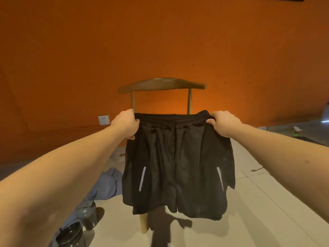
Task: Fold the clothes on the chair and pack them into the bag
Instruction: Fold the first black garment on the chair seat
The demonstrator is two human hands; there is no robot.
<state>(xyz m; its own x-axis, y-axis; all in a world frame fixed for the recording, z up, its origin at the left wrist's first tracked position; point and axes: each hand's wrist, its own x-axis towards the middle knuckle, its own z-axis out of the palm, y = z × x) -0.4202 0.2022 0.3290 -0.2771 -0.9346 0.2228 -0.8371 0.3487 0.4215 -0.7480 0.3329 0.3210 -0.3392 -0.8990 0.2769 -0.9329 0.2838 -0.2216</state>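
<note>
Head view: black shorts (178, 166) hang in air before wooden chair (161, 84), waistband horizontal, legs down. Left hand (127, 124) grip pinches left waistband corner, right hand (223, 123) right corner; both equally near. Bag not visible.

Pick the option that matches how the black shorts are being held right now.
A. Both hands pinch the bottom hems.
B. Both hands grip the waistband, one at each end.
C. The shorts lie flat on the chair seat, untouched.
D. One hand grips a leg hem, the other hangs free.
B: the left hand and the right hand each grip an end of the waistband, so the black shorts hang spread out in front of the chair.
</note>
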